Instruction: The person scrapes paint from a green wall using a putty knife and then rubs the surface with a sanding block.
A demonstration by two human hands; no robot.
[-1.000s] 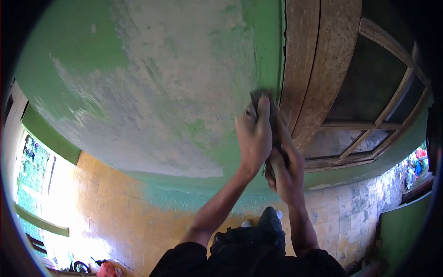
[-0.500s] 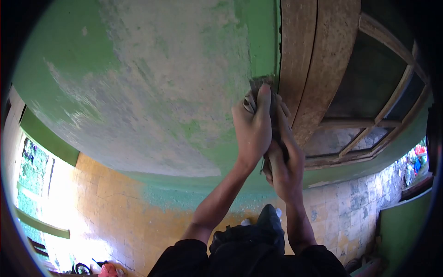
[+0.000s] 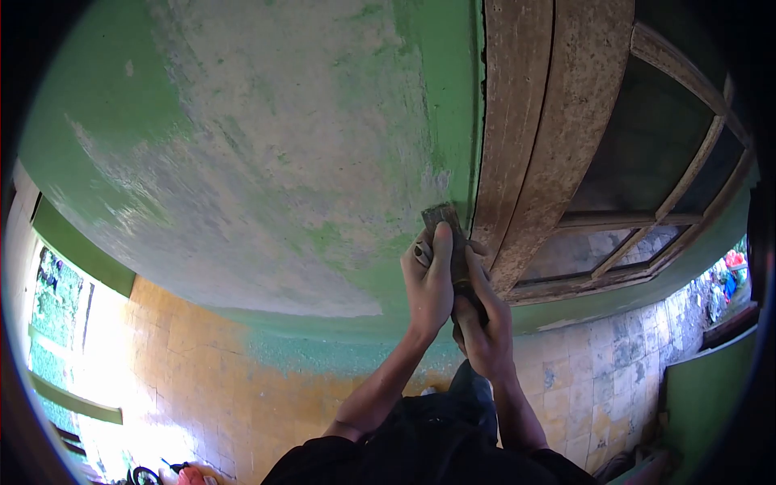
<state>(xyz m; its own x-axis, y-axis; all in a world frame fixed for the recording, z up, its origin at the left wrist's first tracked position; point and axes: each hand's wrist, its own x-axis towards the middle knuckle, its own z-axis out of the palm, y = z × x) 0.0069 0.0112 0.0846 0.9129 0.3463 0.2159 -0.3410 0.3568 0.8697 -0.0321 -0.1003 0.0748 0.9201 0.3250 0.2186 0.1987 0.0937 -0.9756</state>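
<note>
Both of my hands are closed around a scraper [image 3: 441, 214] with a flat, grimy blade and a dark handle. My left hand [image 3: 428, 279] grips the upper part, its thumb lying along the blade. Lower and to the right, my right hand [image 3: 485, 323] wraps the handle, with a finger stretched up beside the blade. The blade's end is at the green wall [image 3: 453, 113], close to the wooden frame; whether it touches cannot be made out. A broad whitish-grey patch [image 3: 283, 121] of scraped or filled surface spreads left of the blade, with green streaks in it.
A weathered wooden frame [image 3: 517, 105] and a paned window [image 3: 647, 153] stand right of the blade. Below is a tiled floor [image 3: 218, 356], yellowish and worn. Bright openings show at far left and right. A reddish item [image 3: 191, 475] lies at bottom left.
Both hands have moved down the wall and slightly left with the scraper, pulling the blade away from its higher spot beside the frame. The grip looks the same.
</note>
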